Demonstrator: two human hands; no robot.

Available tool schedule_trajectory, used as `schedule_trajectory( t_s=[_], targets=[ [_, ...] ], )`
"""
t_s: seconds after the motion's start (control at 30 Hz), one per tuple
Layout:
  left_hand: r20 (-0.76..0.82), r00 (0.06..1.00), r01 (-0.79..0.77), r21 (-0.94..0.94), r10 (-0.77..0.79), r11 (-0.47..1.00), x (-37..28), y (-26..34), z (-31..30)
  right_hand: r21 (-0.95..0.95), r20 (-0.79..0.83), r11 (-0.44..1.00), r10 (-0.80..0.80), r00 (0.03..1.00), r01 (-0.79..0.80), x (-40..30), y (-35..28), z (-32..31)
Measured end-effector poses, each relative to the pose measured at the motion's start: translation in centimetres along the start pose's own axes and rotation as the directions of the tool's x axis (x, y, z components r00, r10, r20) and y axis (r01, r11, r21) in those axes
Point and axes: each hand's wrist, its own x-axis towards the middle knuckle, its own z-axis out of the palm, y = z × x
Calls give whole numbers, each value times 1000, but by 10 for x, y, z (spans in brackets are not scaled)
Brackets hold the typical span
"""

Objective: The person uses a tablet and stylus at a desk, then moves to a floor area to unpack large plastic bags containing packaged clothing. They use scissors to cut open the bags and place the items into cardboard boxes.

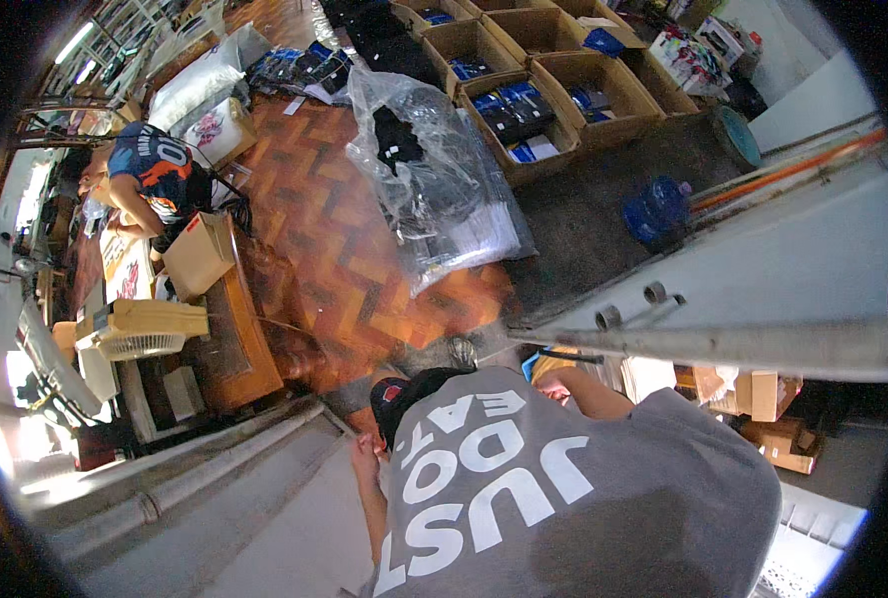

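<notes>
My left hand is beside the left edge of my grey T-shirt, near dark shorts. Its fingers look curled; whether they pinch any cloth is unclear. At the other side of the shirt is my right hand, partly covered by the cloth, and its grip cannot be made out. One foot shows past the shirt's hem. Ahead on the parquet floor lies a large clear plastic bag with black and white items inside. Beyond it, open cardboard boxes hold blue and dark packets.
At the left another person leans over a work surface. Nearer stand a wooden desk with a cardboard box, and a low wall ledge. A white wall panel and a blue water jug are at the right.
</notes>
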Motion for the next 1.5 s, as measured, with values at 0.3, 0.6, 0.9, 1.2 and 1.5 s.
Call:
schedule_trajectory(
  t_s=[0.3,0.6,0.9,1.2,1.5],
  targets=[
    [319,936,-107,663,-150,741,238,221,-20,137,-320,975,-125,939,176,-71,-200,11],
    [408,873,-433,398,266,809,495,511,-11,284,-555,858,-217,803,429,-102,-429,-17],
    [489,868,-399,573,92,716,718,529,32,305,-507,899,-125,853,314,-97,-625,-149],
    [-100,808,581,296,-581,758,812,451,-81,185,-620,866,-263,739,464,-245,-879,-414],
    [34,805,557,300,-592,774,1006,554,-10,197,-676,652,-450,583,732,-321,-1127,-531]
  ],
)
